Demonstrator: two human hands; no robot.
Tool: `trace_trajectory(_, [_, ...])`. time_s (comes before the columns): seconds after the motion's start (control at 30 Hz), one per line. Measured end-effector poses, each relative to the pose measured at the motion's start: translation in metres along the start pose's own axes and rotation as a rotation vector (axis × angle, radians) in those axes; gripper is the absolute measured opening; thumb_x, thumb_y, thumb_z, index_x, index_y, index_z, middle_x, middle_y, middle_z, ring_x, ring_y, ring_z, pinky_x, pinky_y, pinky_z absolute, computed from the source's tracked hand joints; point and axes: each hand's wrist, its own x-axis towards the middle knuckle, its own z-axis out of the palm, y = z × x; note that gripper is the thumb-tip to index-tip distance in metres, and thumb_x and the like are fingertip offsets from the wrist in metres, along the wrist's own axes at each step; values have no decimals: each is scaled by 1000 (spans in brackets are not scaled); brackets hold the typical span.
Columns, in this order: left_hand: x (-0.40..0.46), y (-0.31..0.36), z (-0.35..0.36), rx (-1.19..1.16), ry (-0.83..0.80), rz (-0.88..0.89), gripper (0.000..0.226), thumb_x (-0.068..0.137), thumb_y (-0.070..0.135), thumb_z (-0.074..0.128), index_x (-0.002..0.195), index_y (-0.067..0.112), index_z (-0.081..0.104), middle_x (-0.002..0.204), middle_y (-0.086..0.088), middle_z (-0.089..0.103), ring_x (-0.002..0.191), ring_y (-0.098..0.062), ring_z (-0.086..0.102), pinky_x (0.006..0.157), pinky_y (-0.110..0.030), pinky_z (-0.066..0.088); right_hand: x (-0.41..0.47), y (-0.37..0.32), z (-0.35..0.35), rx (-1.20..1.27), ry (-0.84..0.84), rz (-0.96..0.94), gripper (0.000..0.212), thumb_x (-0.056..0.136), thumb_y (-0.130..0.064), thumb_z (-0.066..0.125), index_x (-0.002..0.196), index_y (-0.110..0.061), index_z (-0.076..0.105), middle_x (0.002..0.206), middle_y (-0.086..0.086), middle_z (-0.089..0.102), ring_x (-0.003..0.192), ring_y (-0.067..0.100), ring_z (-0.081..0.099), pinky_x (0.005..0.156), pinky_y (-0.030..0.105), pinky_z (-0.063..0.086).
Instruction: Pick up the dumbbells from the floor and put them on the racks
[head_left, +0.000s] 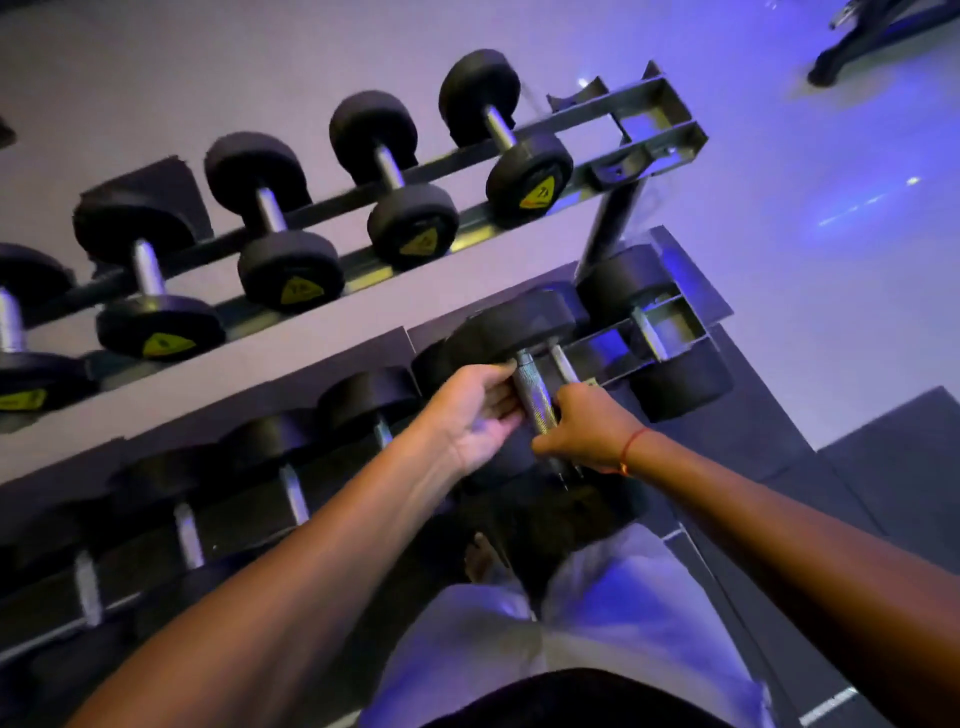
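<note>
Both my hands grip the knurled steel handle of a large black dumbbell held over the lower tier of the rack, near its right end. My left hand wraps the handle from the left, and my right hand, with a red string at the wrist, holds it from the right. The dumbbell's far head is visible; its near head is dark and partly hidden below my hands. Another handle shows just behind the held one.
The upper tier carries several black dumbbells with yellow labels, such as one at the right, with a bare cradle at its right end. More dumbbells fill the lower tier to the left. Dark floor mats lie right. A machine's base stands top right.
</note>
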Motion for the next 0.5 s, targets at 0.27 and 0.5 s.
trace_trajectory(0.27, [93, 123, 119, 34, 9, 76, 10, 92, 7, 53, 88, 7, 63, 84, -10, 63, 82, -19, 59, 96, -36, 47, 145, 22, -141, 52, -11, -25, 28, 63, -28, 74, 55, -16, 50, 55, 0, 52, 59, 18, 53, 46, 25, 37])
trace_trajectory(0.5, [189, 213, 264, 51, 14, 93, 12, 91, 8, 56, 81, 9, 63, 73, -6, 63, 75, -16, 59, 93, -30, 48, 280, 75, -277, 61, -6, -85, 28, 66, -29, 73, 58, -12, 53, 54, 5, 51, 56, 21, 52, 45, 28, 35])
